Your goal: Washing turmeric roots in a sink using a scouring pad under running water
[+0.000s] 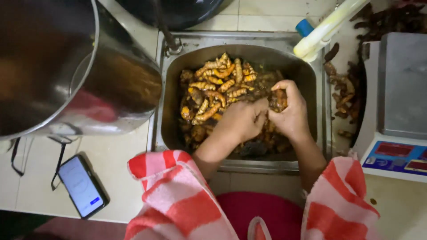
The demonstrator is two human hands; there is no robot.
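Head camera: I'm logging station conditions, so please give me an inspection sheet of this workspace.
Surface: pale tiled counter around a steel sink.
Job's things: yellow-brown roots heaped in the sink.
Clutter: big steel pot, phone, scale, loose dark roots.
Grippers: left hand and right hand meet in the roots; grip unclear.
Cables: black cord near the phone.
Surroundings: pale plastic handle above the sink.

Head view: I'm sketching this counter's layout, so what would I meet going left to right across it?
Phone → steel pot → sink with turmeric roots → left hand → right hand → loose roots on the counter → scale.
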